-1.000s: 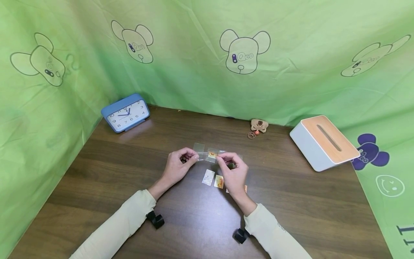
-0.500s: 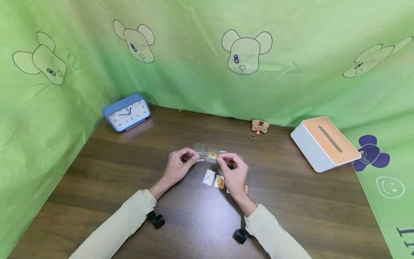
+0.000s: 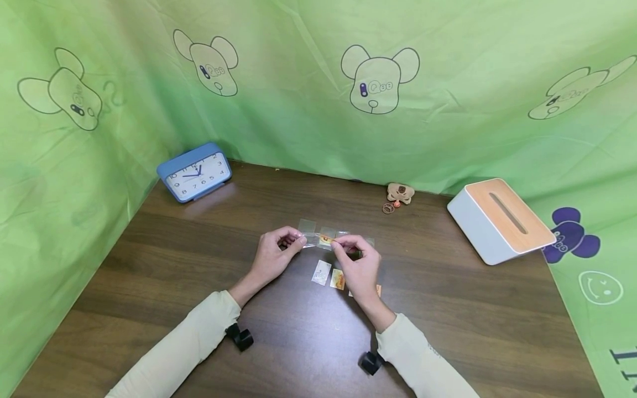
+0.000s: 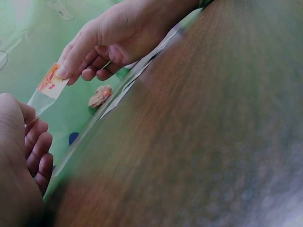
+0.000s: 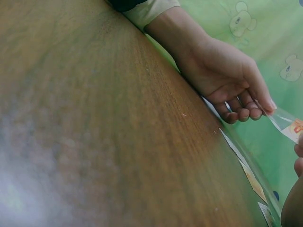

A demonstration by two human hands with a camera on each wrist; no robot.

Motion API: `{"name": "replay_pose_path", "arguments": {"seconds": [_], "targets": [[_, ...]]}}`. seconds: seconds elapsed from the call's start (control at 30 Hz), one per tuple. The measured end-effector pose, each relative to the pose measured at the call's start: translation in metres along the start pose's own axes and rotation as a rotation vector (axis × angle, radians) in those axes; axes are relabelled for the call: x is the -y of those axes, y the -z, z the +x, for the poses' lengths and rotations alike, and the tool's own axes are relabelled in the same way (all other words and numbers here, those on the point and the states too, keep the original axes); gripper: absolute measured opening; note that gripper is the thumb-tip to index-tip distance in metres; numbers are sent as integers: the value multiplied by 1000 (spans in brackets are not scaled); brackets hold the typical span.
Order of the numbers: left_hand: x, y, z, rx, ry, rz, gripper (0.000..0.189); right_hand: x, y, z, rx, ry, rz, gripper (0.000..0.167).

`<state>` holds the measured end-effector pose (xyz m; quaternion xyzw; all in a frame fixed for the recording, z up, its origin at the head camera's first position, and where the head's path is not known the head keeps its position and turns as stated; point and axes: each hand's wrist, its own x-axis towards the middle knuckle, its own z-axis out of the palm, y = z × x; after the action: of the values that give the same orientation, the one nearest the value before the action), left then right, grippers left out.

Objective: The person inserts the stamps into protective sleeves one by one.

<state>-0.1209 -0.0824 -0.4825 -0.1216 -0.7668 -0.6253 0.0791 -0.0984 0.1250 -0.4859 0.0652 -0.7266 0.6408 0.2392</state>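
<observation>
My left hand (image 3: 272,253) pinches one end of a small clear plastic sleeve (image 3: 311,239) between thumb and fingers. A small orange and cream printed card (image 4: 50,82) is gripped by the thumb and fingers of my right hand (image 3: 359,264). The left wrist view has the card's lower part overlapping the sleeve's mouth, both held above the table. Below the hands lie a white card (image 3: 321,272) and a yellow-orange card (image 3: 337,279); further cards are partly hidden under the right wrist. Behind the hands, a flat clear sleeve (image 3: 307,225) lies on the wood.
A blue alarm clock (image 3: 195,173) stands at the back left of the brown table (image 3: 149,260). Towards the back right are a tan bear-shaped trinket (image 3: 400,192) with a ring, and a white tissue box (image 3: 497,221) with a wooden top. Green printed cloth (image 3: 288,110) hangs around the table.
The card and sleeve between my hands have tilted slightly. Both hands keep nearly the same place and grip.
</observation>
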Motion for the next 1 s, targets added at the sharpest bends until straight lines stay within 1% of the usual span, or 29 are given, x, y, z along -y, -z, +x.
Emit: {"name": "replay_pose_path", "arguments": {"seconds": [0.27, 0.43, 0.63, 0.87, 1.0], "targets": [[3, 0, 0, -8, -13, -2, 5, 0, -1, -1, 3, -34, 4, 9], [3, 1, 0, -10, -22, 4, 5, 0, -1, 0, 11, -29, 8, 10], [3, 1, 1, 5, -23, 15, 1, 0, 0, 0, 29, -30, 5, 9], [2, 1, 1, 24, -12, 16, 5, 0, 1, 0, 52, -55, -13, 6], [2, 1, 1, 29, -16, 18, 6, 0, 1, 0, 56, -65, -22, 7]]}}
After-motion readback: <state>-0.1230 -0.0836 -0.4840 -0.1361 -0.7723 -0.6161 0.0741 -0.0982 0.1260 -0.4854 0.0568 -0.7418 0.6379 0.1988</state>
